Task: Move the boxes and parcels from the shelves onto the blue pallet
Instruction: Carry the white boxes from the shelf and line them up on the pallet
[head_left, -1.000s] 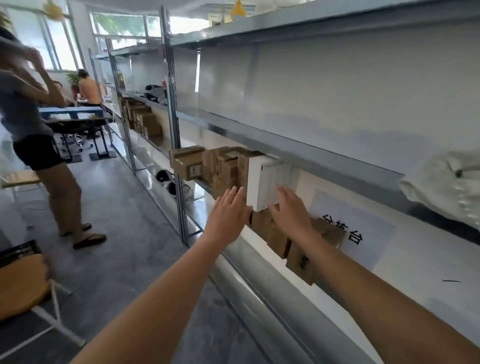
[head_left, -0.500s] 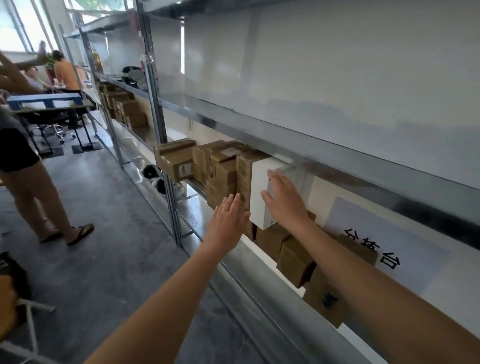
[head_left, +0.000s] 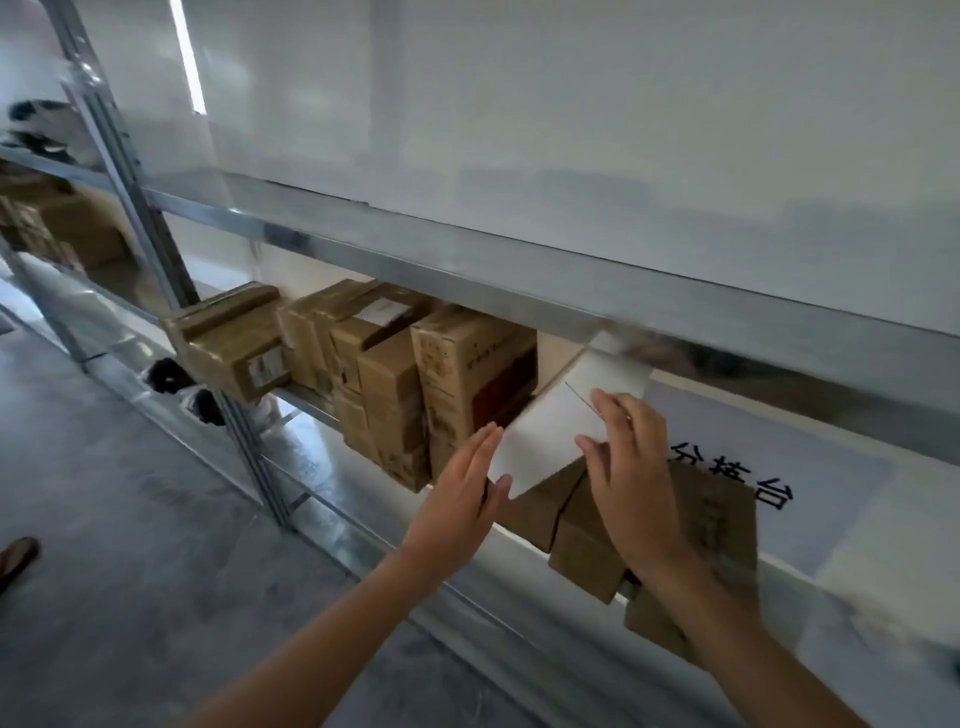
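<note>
Your right hand (head_left: 631, 467) is on the white box (head_left: 558, 426), fingers spread flat over its front face with the thumb against the lower part; it reads as pressing rather than a wrapped grip. Your left hand (head_left: 467, 493) is open, fingers straight and together, its fingertips right at the box's lower left corner, touching or a hair off, hard to say.

The white box sits tilted on top of the brown cartons (head_left: 587, 540) on the shelf, its near corner jutting past the shelf edge, just right of the tall brown box (head_left: 457, 384). It looks like stiff, smooth card, probably light, and likely slick under flat palms. You'd do best to clamp it between both palms on opposite side faces, or get fingers under that overhanging corner.

Mind the metal shelf beam (head_left: 519, 280) just above: headroom looks tight, so draw the box straight out toward you and low rather than lifting. The tall brown box crowds the left side. The grey floor (head_left: 130, 545) behind your left arm gives open room to swing out. The blue pallet isn't in view.
</note>
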